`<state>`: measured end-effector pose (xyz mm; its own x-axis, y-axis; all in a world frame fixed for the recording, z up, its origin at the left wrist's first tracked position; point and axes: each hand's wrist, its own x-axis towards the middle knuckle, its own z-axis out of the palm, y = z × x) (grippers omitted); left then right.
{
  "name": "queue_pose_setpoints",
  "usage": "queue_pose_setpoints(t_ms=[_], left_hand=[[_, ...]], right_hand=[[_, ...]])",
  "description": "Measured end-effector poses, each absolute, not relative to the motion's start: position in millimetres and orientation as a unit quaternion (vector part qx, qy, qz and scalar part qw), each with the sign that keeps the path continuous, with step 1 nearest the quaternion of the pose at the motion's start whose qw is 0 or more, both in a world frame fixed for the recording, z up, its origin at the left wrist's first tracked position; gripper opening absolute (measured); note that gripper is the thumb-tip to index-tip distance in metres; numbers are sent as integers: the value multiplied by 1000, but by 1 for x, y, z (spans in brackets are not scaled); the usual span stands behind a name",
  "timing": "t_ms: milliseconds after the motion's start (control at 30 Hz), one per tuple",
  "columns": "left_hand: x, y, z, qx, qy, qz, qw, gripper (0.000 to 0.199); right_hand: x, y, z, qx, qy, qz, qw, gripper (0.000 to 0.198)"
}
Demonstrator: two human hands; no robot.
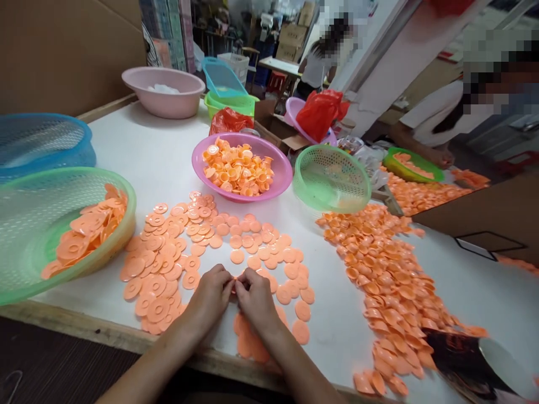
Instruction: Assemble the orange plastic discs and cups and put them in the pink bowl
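Observation:
Above the white tabletop, my left hand (214,289) and my right hand (255,292) meet with their fingertips pinched together. Between them shows a sliver of a small orange plastic piece (234,278); the fingers cover most of it, so its shape is hidden. Flat orange discs with a ring in the middle (158,285) lie heaped left of my left hand. Smoother orange discs (302,310) are spread behind and to the right of my right hand, some under my right forearm. Beyond both hands stands a pink bowl (242,197) with small orange cup-shaped pieces (242,168).
A green basket (131,224) with orange discs and a blue basket (46,119) stand left. Another green basket (332,150) is behind a long pile of orange pieces (391,280) at right. A pink basin (164,106) sits farther back. Two people are beyond the table.

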<state>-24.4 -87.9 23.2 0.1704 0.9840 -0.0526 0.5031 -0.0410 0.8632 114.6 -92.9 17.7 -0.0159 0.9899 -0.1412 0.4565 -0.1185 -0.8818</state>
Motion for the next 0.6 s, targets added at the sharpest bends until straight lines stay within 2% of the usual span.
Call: queue_pose_setpoints(t_ms=[67,200,267,333,467,533,600], left_hand=[[-30,-92,25,615,572,342,420,21],[-36,-111,25,488,551,392,552,46],[-32,-122,25,451,501,402,620,44],[-26,-130,28,440,488,415,630,38],[-34,-136,39,508,519,388,567,41],[-58,-134,44,572,546,384,477,35],[-95,-129,47,633,580,385,339,30]], right_hand=[[118,-97,19,-601,-564,447,346,10],[122,-116,22,-574,-542,449,418,10],[122,-127,22,-571,-555,425,431,11],[122,-136,23,-570,-573,405,427,11],[121,-128,39,-573,-571,419,411,10],[121,-95,63,-573,-562,419,426,12],[121,-41,95,-564,-559,377,477,12]])
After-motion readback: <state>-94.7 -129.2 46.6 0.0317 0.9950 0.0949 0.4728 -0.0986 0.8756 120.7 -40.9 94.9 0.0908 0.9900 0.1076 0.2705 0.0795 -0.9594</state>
